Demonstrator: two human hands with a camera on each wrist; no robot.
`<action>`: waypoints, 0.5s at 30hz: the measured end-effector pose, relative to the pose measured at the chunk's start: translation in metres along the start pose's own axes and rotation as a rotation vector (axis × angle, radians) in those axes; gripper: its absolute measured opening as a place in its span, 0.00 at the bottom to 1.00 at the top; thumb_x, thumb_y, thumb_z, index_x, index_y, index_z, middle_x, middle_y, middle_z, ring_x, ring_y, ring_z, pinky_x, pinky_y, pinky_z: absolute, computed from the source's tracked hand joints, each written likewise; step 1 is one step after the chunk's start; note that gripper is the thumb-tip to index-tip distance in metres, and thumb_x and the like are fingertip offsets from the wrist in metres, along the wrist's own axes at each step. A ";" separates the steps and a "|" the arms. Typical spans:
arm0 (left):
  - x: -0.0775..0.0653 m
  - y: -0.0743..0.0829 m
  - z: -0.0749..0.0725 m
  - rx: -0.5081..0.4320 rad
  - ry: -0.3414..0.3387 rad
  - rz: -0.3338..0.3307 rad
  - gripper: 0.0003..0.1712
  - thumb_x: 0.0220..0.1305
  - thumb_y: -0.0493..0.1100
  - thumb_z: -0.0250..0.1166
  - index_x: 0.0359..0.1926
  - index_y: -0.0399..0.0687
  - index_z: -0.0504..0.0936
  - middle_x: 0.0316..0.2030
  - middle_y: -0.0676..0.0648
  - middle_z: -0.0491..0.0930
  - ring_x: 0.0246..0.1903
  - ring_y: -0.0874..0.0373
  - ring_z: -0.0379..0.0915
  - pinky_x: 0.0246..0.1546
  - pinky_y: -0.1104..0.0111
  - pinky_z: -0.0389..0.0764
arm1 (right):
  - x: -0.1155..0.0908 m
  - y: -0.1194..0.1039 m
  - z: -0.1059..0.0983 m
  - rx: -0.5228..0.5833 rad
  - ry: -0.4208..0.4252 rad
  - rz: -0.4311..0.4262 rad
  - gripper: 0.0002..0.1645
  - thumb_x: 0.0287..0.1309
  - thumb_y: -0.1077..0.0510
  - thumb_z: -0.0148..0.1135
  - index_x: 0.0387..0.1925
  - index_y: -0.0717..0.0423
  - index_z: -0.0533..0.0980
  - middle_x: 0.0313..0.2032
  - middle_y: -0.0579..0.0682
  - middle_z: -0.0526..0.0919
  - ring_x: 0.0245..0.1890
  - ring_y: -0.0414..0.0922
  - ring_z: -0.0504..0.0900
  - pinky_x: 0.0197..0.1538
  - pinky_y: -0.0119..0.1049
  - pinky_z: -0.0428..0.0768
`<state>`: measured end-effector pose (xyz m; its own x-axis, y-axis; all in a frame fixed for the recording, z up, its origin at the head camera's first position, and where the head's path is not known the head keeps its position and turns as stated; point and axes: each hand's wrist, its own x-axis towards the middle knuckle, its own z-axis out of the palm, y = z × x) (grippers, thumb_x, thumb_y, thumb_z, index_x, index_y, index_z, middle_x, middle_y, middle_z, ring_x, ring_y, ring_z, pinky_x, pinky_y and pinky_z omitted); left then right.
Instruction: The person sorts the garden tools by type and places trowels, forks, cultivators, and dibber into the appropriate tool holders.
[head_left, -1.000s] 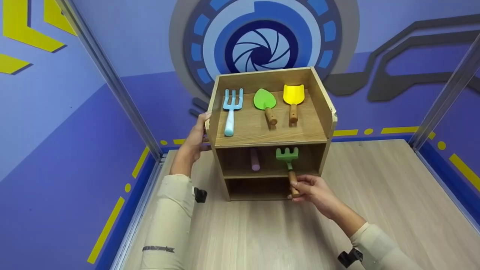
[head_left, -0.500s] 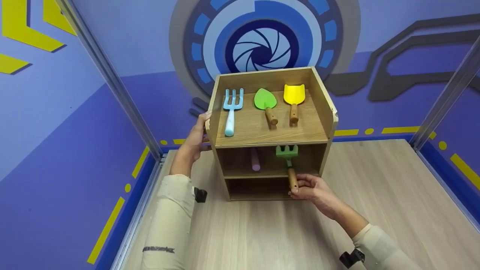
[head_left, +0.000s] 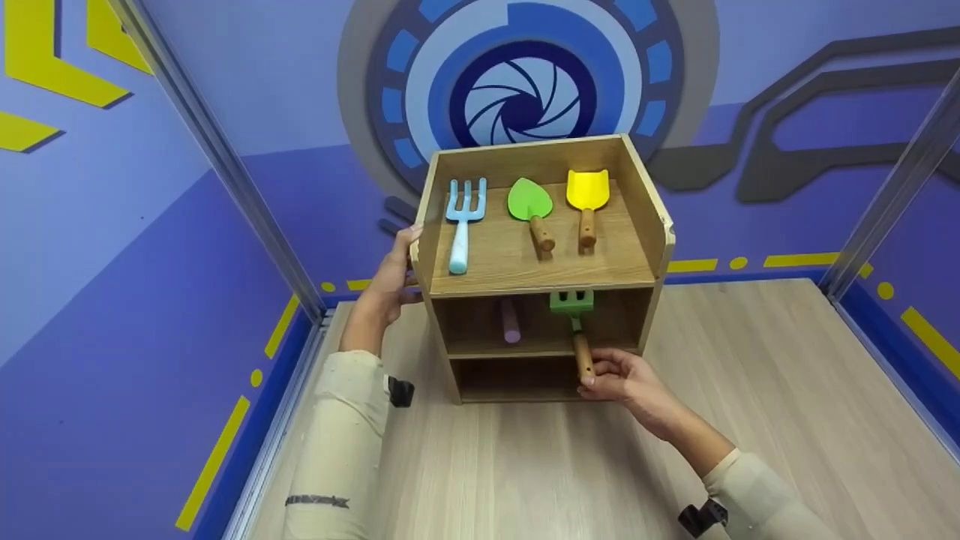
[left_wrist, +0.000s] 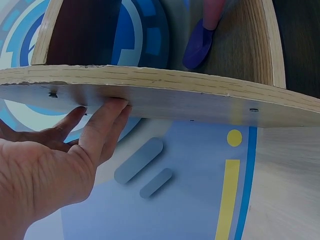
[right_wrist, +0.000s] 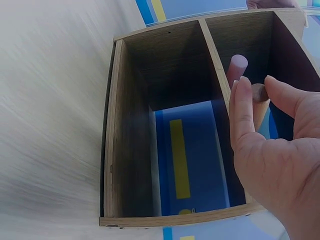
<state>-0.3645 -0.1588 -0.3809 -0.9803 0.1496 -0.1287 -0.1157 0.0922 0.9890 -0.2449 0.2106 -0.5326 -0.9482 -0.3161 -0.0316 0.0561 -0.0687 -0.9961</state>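
My right hand [head_left: 634, 386] pinches the end of the wooden handle of a green toy hand rake [head_left: 572, 302]. The rake's head is inside the middle compartment of a wooden shelf unit [head_left: 544, 279], tines pointing inward, tips partly hidden by the board above. In the right wrist view, thumb and fingertips meet around the handle end [right_wrist: 260, 93]. My left hand [head_left: 386, 277] rests against the unit's left side; in the left wrist view its fingers touch the outer panel [left_wrist: 175, 106]. Left of the rake lies a toy shovel [left_wrist: 197, 49] with a pink handle and purple blade.
On the top shelf lie a light-blue fork [head_left: 465, 225], a green leaf-shaped trowel [head_left: 529, 199] and a yellow shovel [head_left: 588, 189]. A lower compartment [head_left: 517, 379] is below. The unit stands on a pale wooden surface [head_left: 750, 375] against a blue patterned wall [head_left: 300, 187].
My right hand has shifted its hold to the handle's end. The green rake has moved slightly farther into the middle compartment. My left hand stays on the unit's side.
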 end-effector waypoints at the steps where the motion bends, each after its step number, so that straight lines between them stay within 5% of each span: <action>1: 0.000 0.000 0.000 0.000 0.001 -0.002 0.47 0.67 0.77 0.48 0.79 0.59 0.67 0.69 0.42 0.72 0.62 0.44 0.76 0.51 0.59 0.82 | 0.000 0.000 0.000 0.002 0.004 -0.002 0.39 0.68 0.68 0.65 0.71 0.81 0.58 0.44 0.48 0.83 0.43 0.40 0.91 0.53 0.37 0.89; 15: -0.001 -0.001 0.000 -0.002 0.001 0.010 0.48 0.66 0.76 0.49 0.77 0.53 0.68 0.69 0.39 0.71 0.63 0.42 0.75 0.56 0.54 0.82 | 0.006 -0.002 0.007 -0.037 0.069 0.018 0.33 0.71 0.64 0.65 0.66 0.78 0.61 0.41 0.49 0.85 0.41 0.45 0.92 0.50 0.40 0.90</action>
<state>-0.3637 -0.1588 -0.3821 -0.9816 0.1496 -0.1191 -0.1066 0.0891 0.9903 -0.2486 0.2022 -0.5300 -0.9666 -0.2507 -0.0540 0.0631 -0.0283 -0.9976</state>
